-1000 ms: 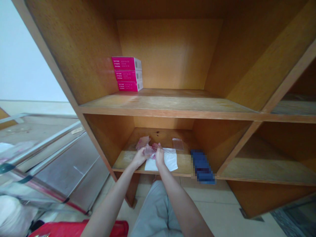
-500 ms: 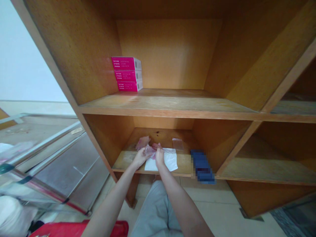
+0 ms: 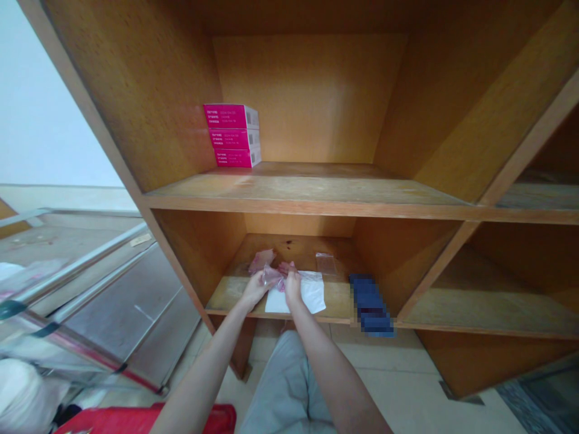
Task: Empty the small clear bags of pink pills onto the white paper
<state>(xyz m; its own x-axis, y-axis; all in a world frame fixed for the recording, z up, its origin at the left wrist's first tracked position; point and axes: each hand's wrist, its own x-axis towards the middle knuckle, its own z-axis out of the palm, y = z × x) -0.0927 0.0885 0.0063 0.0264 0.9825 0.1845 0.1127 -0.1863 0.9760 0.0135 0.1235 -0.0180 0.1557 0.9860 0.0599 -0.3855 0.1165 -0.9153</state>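
On the lower shelf, my left hand (image 3: 256, 289) is closed on the edge of a small clear plastic bag (image 3: 272, 276). My right hand (image 3: 292, 282) is at the bag's right side, its fingers curled toward it; whatever lies in those fingers is too small to make out. A little pink shows at the bag's lower right. Beneath both hands lies a white sheet (image 3: 313, 293), partly covered by my right wrist. Behind my left hand is a pinkish clear packet (image 3: 262, 260). Another flat clear bag (image 3: 325, 263) rests behind the sheet, to the right.
Three stacked pink boxes (image 3: 231, 136) stand on the upper shelf (image 3: 316, 184) at left. A blurred dark blue object (image 3: 371, 304) overhangs the lower shelf's front edge. Wooden partitions bound both sides. A metal-framed rack (image 3: 113, 283) and a red object (image 3: 217, 417) are at lower left.
The clear bag has spread and shifted slightly in my left hand, and that hand has tilted a little. My right hand stays almost in place, its fingers slightly moved.
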